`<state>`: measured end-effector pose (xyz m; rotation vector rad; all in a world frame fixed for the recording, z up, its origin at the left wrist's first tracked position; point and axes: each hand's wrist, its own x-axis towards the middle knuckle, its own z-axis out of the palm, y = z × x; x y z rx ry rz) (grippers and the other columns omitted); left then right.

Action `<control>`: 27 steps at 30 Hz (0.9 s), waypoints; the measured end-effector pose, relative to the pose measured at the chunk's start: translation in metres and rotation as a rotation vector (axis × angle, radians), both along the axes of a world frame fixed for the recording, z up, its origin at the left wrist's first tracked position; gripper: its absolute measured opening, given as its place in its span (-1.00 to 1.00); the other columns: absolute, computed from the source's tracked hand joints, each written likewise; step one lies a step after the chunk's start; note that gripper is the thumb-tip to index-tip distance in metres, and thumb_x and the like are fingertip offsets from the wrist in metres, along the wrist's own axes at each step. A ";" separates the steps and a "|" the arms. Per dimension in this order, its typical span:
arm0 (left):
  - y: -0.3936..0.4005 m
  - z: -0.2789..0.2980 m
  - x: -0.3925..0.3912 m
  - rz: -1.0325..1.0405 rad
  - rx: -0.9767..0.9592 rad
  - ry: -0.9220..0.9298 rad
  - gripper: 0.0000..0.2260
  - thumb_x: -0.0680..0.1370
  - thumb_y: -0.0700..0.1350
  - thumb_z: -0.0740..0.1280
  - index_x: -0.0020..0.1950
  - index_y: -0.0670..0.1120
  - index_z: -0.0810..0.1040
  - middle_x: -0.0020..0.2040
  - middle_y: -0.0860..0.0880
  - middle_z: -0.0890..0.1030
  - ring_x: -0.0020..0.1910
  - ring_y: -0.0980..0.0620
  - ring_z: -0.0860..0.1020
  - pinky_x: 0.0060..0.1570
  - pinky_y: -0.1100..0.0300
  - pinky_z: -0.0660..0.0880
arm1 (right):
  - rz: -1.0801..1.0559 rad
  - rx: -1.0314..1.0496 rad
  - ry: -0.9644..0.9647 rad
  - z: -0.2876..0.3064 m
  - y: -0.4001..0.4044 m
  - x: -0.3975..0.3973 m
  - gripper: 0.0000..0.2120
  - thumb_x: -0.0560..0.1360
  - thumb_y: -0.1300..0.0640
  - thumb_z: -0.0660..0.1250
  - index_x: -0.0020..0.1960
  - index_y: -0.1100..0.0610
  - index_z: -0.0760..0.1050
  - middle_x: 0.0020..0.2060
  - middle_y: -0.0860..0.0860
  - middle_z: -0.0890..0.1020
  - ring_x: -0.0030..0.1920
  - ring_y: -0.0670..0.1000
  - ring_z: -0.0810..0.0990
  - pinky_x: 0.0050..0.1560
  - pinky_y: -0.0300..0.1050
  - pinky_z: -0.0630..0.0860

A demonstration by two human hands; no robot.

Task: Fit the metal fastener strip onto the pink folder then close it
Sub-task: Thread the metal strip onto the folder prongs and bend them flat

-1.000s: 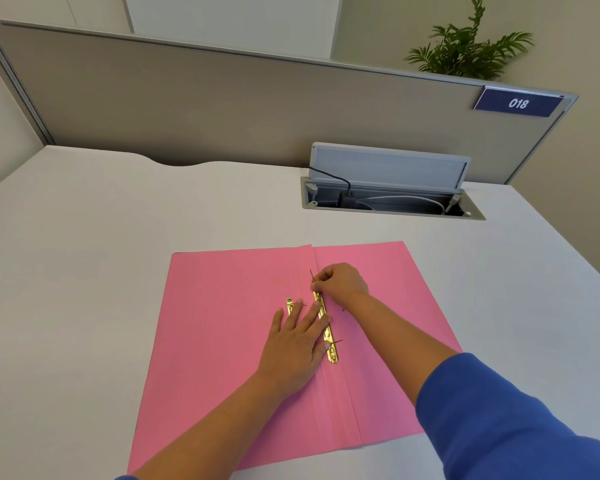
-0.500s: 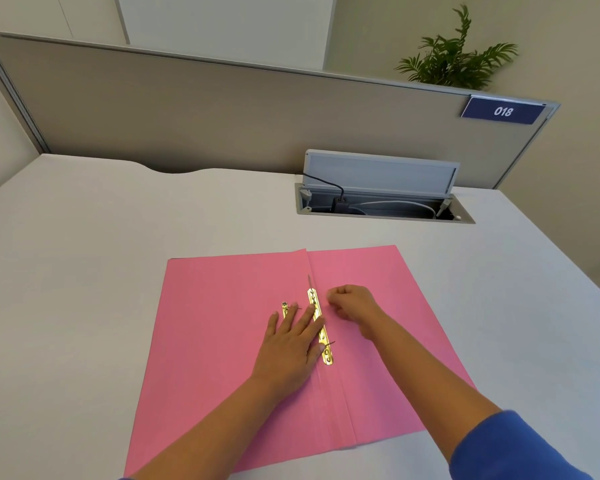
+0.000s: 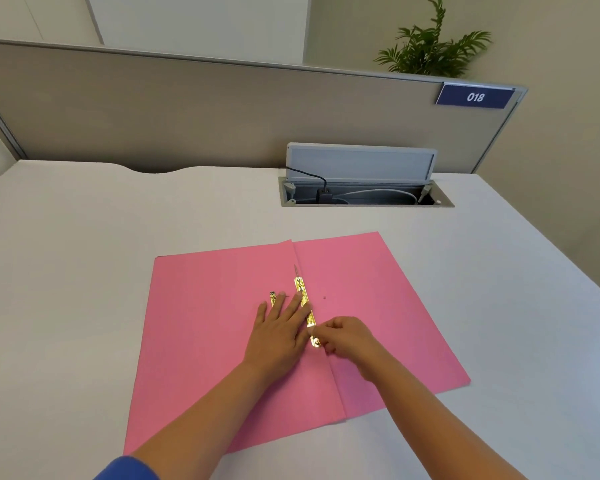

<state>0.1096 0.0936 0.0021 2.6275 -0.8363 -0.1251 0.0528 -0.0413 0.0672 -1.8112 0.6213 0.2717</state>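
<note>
The pink folder point(image 3: 208, 317) lies open and flat on the white desk. A gold metal fastener strip point(image 3: 304, 299) runs along its centre fold, with a thin prong sticking out at its far end. My left hand point(image 3: 280, 332) rests flat on the folder, fingers spread, its fingertips against the strip's left side. My right hand point(image 3: 343, 336) has its fingers pinched at the strip's near end. A second small gold fastener piece point(image 3: 273, 297) lies just beyond my left fingertips, mostly hidden by them.
An open cable hatch point(image 3: 364, 199) with cords sits in the desk point(image 3: 84, 258) behind the folder. A beige partition point(image 3: 187, 109) with a blue 018 label point(image 3: 475, 97) closes off the far edge. A plant point(image 3: 430, 46) stands behind it.
My right hand has moved from the far end of the strip down to its near end. The prong at the far end now lies flat. My left hand has stayed pressed in place.
</note>
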 end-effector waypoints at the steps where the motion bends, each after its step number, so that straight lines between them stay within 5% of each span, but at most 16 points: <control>1: 0.000 0.000 0.000 -0.003 0.006 -0.001 -0.58 0.60 0.11 -0.01 0.46 0.12 0.09 0.54 0.08 0.04 0.52 -0.03 -0.06 0.46 -0.11 -0.14 | 0.008 -0.036 -0.011 0.000 0.001 0.000 -0.92 0.36 0.18 0.42 -0.26 0.18 0.56 -0.44 0.01 0.55 -0.45 -0.08 0.44 -0.37 -0.28 0.43; 6: 0.000 0.000 0.000 -0.002 0.022 -0.007 -0.58 0.60 0.12 -0.01 0.46 0.12 0.09 0.54 0.08 0.04 0.52 -0.03 -0.06 0.46 -0.10 -0.14 | 0.012 -0.270 -0.087 -0.009 -0.001 -0.007 -0.84 0.37 0.30 0.37 -0.07 0.22 0.66 -0.21 0.13 0.70 -0.23 0.00 0.57 0.01 -0.05 0.57; 10: 0.000 0.000 0.001 0.002 0.017 -0.001 -0.58 0.60 0.12 -0.01 0.46 0.12 0.10 0.54 0.07 0.04 0.52 -0.03 -0.06 0.46 -0.11 -0.14 | 0.074 -0.505 -0.152 -0.015 0.004 -0.013 -0.79 0.43 0.24 0.31 -0.03 0.11 0.68 -0.10 0.07 0.73 -0.15 0.01 0.62 -0.06 -0.21 0.50; 17: 0.000 -0.003 0.002 0.004 0.020 0.000 -0.57 0.60 0.13 -0.02 0.46 0.13 0.08 0.54 0.08 0.04 0.52 -0.01 -0.07 0.45 -0.11 -0.15 | 0.301 -0.854 -0.133 -0.022 0.017 -0.022 -0.70 0.53 0.22 0.12 0.13 0.09 0.57 -0.01 0.13 0.55 0.01 0.17 0.53 -0.02 -0.04 0.46; 27: 0.000 -0.001 0.003 0.008 0.001 0.014 -0.57 0.59 0.14 0.01 0.46 0.14 0.10 0.54 0.09 0.05 0.52 0.00 -0.05 0.45 -0.10 -0.15 | 0.386 -0.963 -0.052 -0.005 0.039 -0.022 -0.69 0.54 0.34 0.06 0.19 0.26 0.47 0.11 0.21 0.52 0.10 0.17 0.51 0.05 0.00 0.42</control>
